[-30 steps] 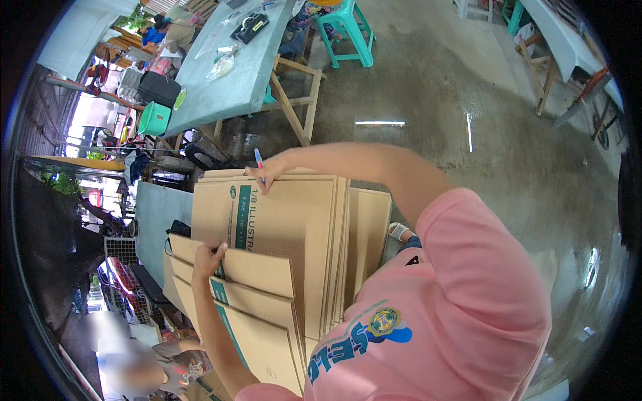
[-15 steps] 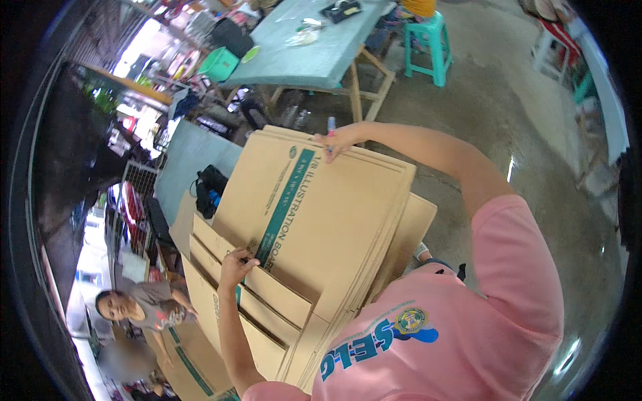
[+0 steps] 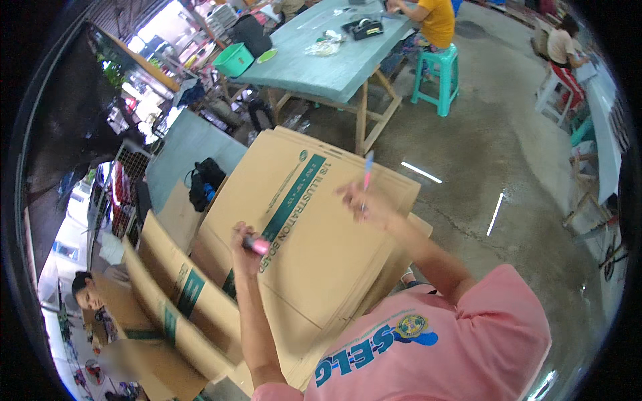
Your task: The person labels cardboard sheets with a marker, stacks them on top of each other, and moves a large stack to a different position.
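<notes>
In front of me lies a stack of flat brown cardboard sheets, the top one printed with a green band and dark lettering. Above its left part my left hand is closed round a short dark cylinder with a pink end, its exact kind unclear. My right hand, slightly blurred, grips a slim blue-and-pink pen pointing up and away, over the right half of the top sheet. Long cardboard flaps stand raised and curved along the stack's left side.
A co-worker is at the left beside more cardboard. Beyond the stack are a grey-blue table, a green basin and a teal stool with a seated person. A black bag rests on a lower table.
The left-side flaps have swung up and leftward, away from my left hand. My right hand has left the sheet's far edge and come nearer, still with the pen. The view has shifted.
</notes>
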### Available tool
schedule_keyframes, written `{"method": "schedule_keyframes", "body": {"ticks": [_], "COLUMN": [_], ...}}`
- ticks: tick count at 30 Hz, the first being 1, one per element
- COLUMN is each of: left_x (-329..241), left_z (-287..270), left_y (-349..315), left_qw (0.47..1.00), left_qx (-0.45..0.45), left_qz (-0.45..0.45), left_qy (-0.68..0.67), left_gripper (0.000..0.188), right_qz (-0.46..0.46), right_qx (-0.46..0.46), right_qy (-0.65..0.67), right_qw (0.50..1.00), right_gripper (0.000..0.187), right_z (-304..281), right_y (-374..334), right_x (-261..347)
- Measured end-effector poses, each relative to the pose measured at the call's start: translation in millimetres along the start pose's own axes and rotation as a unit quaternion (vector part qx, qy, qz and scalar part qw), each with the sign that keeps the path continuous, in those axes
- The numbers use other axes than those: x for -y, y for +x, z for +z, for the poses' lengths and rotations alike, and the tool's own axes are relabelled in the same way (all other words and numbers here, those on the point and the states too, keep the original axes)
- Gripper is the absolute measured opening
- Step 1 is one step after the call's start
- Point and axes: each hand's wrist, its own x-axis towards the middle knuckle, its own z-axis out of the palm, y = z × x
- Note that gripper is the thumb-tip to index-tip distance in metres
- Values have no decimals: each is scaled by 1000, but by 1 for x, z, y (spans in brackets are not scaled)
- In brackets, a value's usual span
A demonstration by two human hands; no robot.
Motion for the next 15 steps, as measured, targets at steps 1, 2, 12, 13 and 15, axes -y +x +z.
{"method": "schedule_keyframes", "body": {"ticks": [1, 2, 12, 13, 15], "left_x": [22, 40, 157, 153, 143], "left_z": [20, 40, 148, 148, 146], "left_y": [-7, -14, -130, -137, -153], "left_qw": [993, 981, 768, 750, 735], "left_qx": [78, 132, 326, 348, 383], "left_qz": [-24, -73, 359, 356, 358], "left_qy": [-80, -125, 419, 435, 430], "left_gripper": [33, 44, 39, 42, 39], "right_qz": [-9, -13, -359, -341, -224], "right_qx": [51, 78, -46, -45, -90], "right_qy": [-46, -100, -395, -361, -330], "right_qw": [998, 992, 844, 867, 913], "right_gripper": [48, 57, 51, 54, 59], "right_z": [6, 15, -11, -5, 14], "right_y": [-19, -34, -128, -139, -158], "right_x": [-6, -14, -55, -57, -57]}}
